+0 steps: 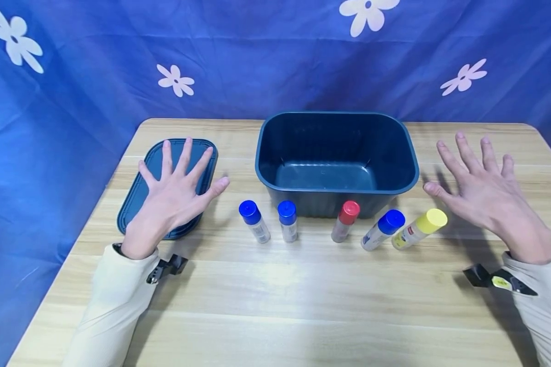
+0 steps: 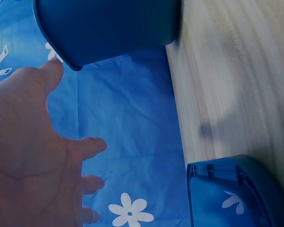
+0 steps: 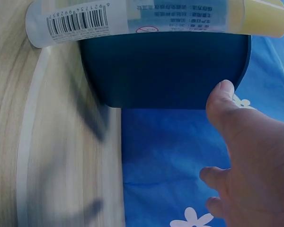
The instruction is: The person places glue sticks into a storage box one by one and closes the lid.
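Note:
My left hand (image 1: 172,199) is spread with straight fingers above a dark blue lid (image 1: 140,196) at the table's left; it holds nothing. On the other side my right hand (image 1: 486,191), fingers also spread, hovers over the wood to the right of the box. A deep dark blue box (image 1: 330,204) stands open at the back middle, its inside bare. In front of it stand several glue sticks: two blue-capped ones (image 1: 255,221) (image 1: 287,221) on the left, a red-capped one (image 1: 346,221), another blue-capped one (image 1: 383,229), and a yellow-capped one (image 1: 419,229) nearest my right hand.
The light wooden table (image 1: 275,316) stretches in front of the glue sticks. A blue cloth (image 1: 257,66) with white flowers hangs behind the table and along its left side. Each wrist carries a black strap mount (image 1: 165,268).

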### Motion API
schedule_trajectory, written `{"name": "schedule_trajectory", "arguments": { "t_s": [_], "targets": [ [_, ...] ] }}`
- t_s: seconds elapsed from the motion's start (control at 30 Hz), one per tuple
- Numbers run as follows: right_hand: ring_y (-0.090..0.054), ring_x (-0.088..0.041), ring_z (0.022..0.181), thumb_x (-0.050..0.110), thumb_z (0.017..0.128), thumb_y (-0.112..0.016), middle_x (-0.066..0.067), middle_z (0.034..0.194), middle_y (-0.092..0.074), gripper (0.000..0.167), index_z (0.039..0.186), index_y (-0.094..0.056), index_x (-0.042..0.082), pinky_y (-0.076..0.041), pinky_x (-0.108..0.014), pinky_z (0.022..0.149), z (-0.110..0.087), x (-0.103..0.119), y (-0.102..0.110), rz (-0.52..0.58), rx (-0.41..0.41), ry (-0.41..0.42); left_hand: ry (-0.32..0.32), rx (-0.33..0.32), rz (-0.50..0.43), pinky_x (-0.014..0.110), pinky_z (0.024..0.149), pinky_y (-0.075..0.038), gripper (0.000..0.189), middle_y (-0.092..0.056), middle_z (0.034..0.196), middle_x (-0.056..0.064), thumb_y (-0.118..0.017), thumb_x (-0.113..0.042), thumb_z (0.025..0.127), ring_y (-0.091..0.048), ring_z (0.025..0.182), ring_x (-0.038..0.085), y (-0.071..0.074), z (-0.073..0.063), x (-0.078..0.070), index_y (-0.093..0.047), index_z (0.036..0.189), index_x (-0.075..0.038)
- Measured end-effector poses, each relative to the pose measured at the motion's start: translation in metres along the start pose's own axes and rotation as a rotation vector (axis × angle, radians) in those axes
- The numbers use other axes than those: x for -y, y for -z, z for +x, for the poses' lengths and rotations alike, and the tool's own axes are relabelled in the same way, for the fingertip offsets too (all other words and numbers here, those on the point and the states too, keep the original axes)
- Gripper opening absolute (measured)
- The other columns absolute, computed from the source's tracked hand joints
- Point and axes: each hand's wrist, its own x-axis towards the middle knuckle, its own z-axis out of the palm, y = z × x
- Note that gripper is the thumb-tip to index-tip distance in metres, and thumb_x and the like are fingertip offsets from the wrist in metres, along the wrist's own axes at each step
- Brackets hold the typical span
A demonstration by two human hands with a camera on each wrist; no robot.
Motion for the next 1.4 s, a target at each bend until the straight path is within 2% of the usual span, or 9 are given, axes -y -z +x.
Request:
{"name": "schedule_trajectory", "arguments": {
  "t_s": [0.33, 0.73, 0.83, 0.97, 1.07, 1.23, 1.33, 1.4],
  "targets": [
    [0.030, -0.047, 0.133, 0.060, 0.098, -0.032, -0.009, 0.157, 0.024, 0.077, 0.155, 0.005, 0.024, 0.015, -0.079, 0.096, 0.002, 0.002, -0.001, 0.019, 0.013, -0.010, -0.003, -0.021, 0.002, 0.079, 0.090, 0.023, 0.083, 0.020, 0.159, 0.007, -0.022, -0.074, 0.092, 0.031, 0.137, 0.040, -0.001, 0.000, 0.004, -0.009, 0.156, -0.024],
    [0.030, -0.046, 0.134, 0.061, 0.098, -0.033, -0.010, 0.157, 0.023, 0.078, 0.155, 0.004, 0.023, 0.016, -0.078, 0.097, 0.005, 0.005, -0.002, 0.013, 0.004, 0.001, 0.003, -0.021, -0.007, 0.079, 0.090, 0.023, 0.083, 0.019, 0.159, 0.007, -0.024, -0.074, 0.092, 0.033, 0.137, 0.037, 0.001, -0.001, 0.005, -0.009, 0.156, -0.023],
    [0.026, -0.046, 0.136, 0.060, 0.098, -0.032, -0.012, 0.157, 0.022, 0.077, 0.155, 0.003, 0.022, 0.015, -0.077, 0.098, 0.006, 0.005, -0.002, 0.014, -0.008, 0.014, 0.003, -0.014, -0.029, 0.079, 0.091, 0.021, 0.082, 0.020, 0.159, 0.006, -0.023, -0.073, 0.093, 0.034, 0.136, 0.036, 0.001, -0.002, 0.004, -0.008, 0.156, -0.023],
    [0.016, -0.045, 0.141, 0.057, 0.100, -0.034, -0.014, 0.158, 0.017, 0.074, 0.156, -0.002, 0.020, 0.015, -0.076, 0.099, 0.004, 0.002, 0.000, 0.026, -0.060, 0.033, 0.003, -0.040, -0.068, 0.080, 0.092, 0.019, 0.077, 0.017, 0.160, 0.007, -0.020, -0.070, 0.095, 0.034, 0.137, 0.033, 0.006, -0.001, 0.003, -0.007, 0.156, -0.024],
    [0.013, -0.046, 0.141, 0.055, 0.100, -0.036, -0.013, 0.159, 0.016, 0.073, 0.156, -0.004, 0.020, 0.016, -0.075, 0.100, 0.002, -0.001, 0.001, 0.027, -0.089, 0.033, -0.009, -0.052, -0.083, 0.079, 0.092, 0.020, 0.077, 0.017, 0.160, 0.006, -0.020, -0.069, 0.096, 0.035, 0.137, 0.032, 0.011, 0.001, -0.003, -0.008, 0.156, -0.023],
    [0.017, -0.044, 0.141, 0.055, 0.100, -0.035, -0.012, 0.159, 0.016, 0.072, 0.156, -0.004, 0.022, 0.017, -0.074, 0.100, -0.005, -0.003, 0.001, 0.022, -0.094, 0.020, -0.051, -0.043, -0.095, 0.078, 0.095, 0.018, 0.077, 0.016, 0.160, 0.007, -0.019, -0.069, 0.096, 0.032, 0.138, 0.033, 0.017, 0.007, -0.020, -0.007, 0.156, -0.022],
    [0.014, -0.044, 0.142, 0.053, 0.101, -0.035, -0.016, 0.159, 0.011, 0.069, 0.156, -0.009, 0.020, 0.015, -0.074, 0.102, -0.010, -0.004, 0.002, 0.040, -0.133, 0.030, -0.099, -0.077, -0.171, 0.075, 0.103, 0.011, 0.072, 0.009, 0.161, 0.008, -0.023, -0.064, 0.099, 0.022, 0.143, 0.035, 0.020, 0.010, -0.028, -0.010, 0.156, -0.021],
    [0.005, -0.047, 0.143, 0.051, 0.102, -0.038, -0.020, 0.159, 0.003, 0.068, 0.155, -0.016, 0.016, 0.009, -0.072, 0.106, -0.015, -0.004, 0.003, 0.076, -0.195, 0.050, -0.138, -0.140, -0.253, 0.068, 0.111, -0.002, 0.070, -0.005, 0.161, 0.010, -0.029, -0.058, 0.101, 0.005, 0.146, 0.035, 0.023, 0.013, -0.033, -0.017, 0.155, -0.016]
  ]
}}
